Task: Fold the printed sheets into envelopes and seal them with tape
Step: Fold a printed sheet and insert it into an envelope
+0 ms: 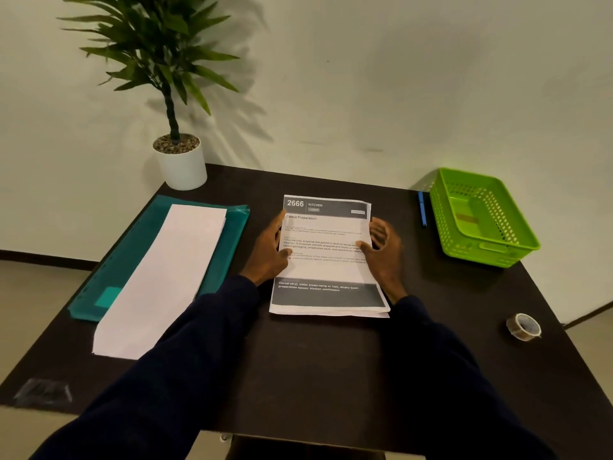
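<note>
Dim warm light; soft plant (156, 44) shadows on wall (398, 78); mild blur; wide-angle edge distortion

Arms: both are stretched forward from the lower edge of the view, covered to the wrists by dark sleeves (185, 343) | Left grip (269, 252): held at the left edge of the printed sheets (326, 272), thumb laid on top | Right grip (383, 254): held at the right edge, thumb laid on top, fingers curled | Both are kept level with each other.

A potted plant (180, 167) is set at eleven o'clock on the dark table (331, 360). A teal folder (129, 254) is laid at nine. A green basket (481, 250) is placed at two, with a blue pen (422, 209) just beside it.
</note>
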